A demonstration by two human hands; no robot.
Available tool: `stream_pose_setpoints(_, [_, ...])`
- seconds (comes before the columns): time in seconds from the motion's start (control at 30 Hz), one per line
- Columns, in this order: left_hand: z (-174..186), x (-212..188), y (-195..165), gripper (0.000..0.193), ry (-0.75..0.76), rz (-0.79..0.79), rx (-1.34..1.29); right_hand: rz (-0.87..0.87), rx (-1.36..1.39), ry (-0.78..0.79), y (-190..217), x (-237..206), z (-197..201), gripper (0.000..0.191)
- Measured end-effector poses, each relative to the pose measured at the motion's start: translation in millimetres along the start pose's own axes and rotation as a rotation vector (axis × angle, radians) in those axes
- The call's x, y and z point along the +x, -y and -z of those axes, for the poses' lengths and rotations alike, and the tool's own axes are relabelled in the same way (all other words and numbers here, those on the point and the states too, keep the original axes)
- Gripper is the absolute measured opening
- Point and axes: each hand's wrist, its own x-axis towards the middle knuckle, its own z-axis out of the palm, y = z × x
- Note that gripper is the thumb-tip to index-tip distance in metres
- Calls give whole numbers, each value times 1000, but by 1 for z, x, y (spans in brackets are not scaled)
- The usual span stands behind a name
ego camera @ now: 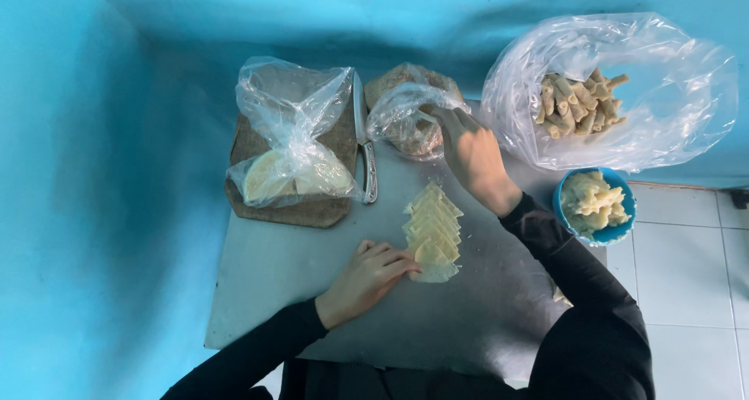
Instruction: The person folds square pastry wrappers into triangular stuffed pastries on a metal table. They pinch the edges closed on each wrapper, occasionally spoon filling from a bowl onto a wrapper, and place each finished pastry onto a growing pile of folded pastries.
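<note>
a dull grey metal table (484, 306), scuffed and faintly floured, is set against walls painted bright blue. pale square floor tiles (686, 259) are seen at the right edge.

counted: three clear plastic bags, one wooden board, one knife, one blue bowl, one row of dough pieces, two hands.

a worn brown wooden board (251, 146), roughly rectangular, is laid at the back left of the table. on it a knotted bag (292, 138) of flat pale rounds is rested. a knife (365, 146) with a patterned metal handle is laid just beside the board, blade pointing away.

a small crumpled bag (409, 111) holding a brownish lump is set behind the middle of the table. the right hand (472, 154) is reached into its mouth, fingers curled on the plastic; whether anything inside is gripped cannot be told.

thin pale yellow dough triangles (431, 228), overlapped in one row of about seven, are laid on the table centre. the left hand (367, 279) is laid flat and open, fingertips touching the nearest piece.

a large wide-open bag (671, 96) with many tan rolled sticks is placed at the back right. a round blue bowl (563, 213) of pale lumpy filling is placed just below it.
</note>
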Motion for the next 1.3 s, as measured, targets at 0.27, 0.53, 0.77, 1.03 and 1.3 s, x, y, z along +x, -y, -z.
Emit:
stream_pose_setpoints(0.27, [2,4,5,24,56,42,-83,-24,288,-69,5,15,7,19])
stream_pose_setpoints(0.53, [1,3,5,26,10,-18,16,-315,345,-98,1,7,27,16])
stream_pose_setpoints(0.77, [-9,-8,-6,18,-66,-37,58,-363,367,-195,7,-35,62,16])
stream_pose_setpoints(1.03, [-30,-29,-36,13,-120,-74,93,-537,587,-110,50,-162,105,20])
stream_pose_setpoints(1.3, [-48,-49,-61,11,-165,-112,114,-569,497,-43,102,-274,111,18])
